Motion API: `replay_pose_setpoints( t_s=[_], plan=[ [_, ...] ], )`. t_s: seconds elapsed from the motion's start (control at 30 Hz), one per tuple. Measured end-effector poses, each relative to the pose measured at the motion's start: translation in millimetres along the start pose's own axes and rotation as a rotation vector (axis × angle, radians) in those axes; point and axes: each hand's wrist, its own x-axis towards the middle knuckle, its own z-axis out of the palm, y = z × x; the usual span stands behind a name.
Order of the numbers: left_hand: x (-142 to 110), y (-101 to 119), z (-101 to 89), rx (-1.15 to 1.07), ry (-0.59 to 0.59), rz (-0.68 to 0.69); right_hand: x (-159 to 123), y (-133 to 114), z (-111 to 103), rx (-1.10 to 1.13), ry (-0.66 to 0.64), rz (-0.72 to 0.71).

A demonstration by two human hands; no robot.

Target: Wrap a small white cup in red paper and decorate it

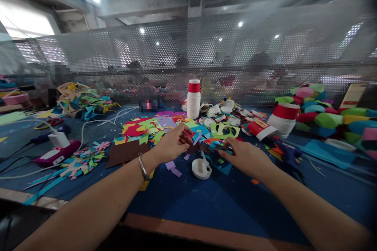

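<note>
My left hand (174,143), a metal bangle on its wrist, hovers over paper scraps left of centre. Its fingers are loosely bent and apart, with no object visible in them. On the right, my right hand (246,154) has thumb and fingers parted around nothing I can see, close to a dark blue-green paper scrap (225,166). Between and just below the hands lies a white round lid-like disc (201,168) with a strip across it and a dark spot at its edge. Purple paper bits (173,168) lie beneath my left hand.
A stack of paper cups (193,100) stands behind, with another stack (284,120) to the right. White discs (226,110) are heaped between them. Brown paper (126,153), a purple power strip (57,155) with cables and a dark-blue glue-gun-like tool (290,155) lie around. Perforated metal panels (165,59) rise behind.
</note>
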Motion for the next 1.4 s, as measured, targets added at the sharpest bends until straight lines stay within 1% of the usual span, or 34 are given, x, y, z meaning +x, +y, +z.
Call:
replay_pose_setpoints(
  t_s=[0.07, 0.2, 0.3, 0.5, 0.7, 0.87, 1.07, 1.17, 1.3, 1.4],
  plan=[
    [-2, 7, 2.1, -0.067, -0.028, -0.024, 0, 0, 1, -0.015, -0.004, -0.007],
    [-7, 15, 9.7, -0.216, -0.189, -0.070, 1, 0, 2, -0.024, -0.017, -0.023],
    [-10, 14, 15.0, -0.200, -0.243, -0.065, 1, -1, 2, -0.014, -0.032, -0.014],
    [-14, 17, 22.4, -0.047, -0.248, -0.023, 0, -5, -1, -0.016, -0.065, 0.021],
    [-18, 23, 29.4, 0.052, -0.234, -0.030, 0, -6, -2, -0.017, -0.075, 0.014],
    [-18, 23, 29.9, 0.232, -0.184, 0.055, 0, -6, -2, -0.019, -0.076, 0.014],
    [-17, 27, 20.8, 0.201, -0.144, 0.101, 0, -5, -2, -0.024, -0.085, 0.016],
    [-20, 31, 15.5, 0.191, -0.120, 0.084, -1, -5, -2, -0.020, -0.082, 0.013],
    [-24, 32, 16.9, 0.244, -0.174, 0.041, -2, -6, -3, -0.013, -0.071, 0.014],
    [-25, 31, 20.6, 0.341, -0.195, 0.047, -2, -6, -3, -0.012, -0.066, 0.009]
  ],
)
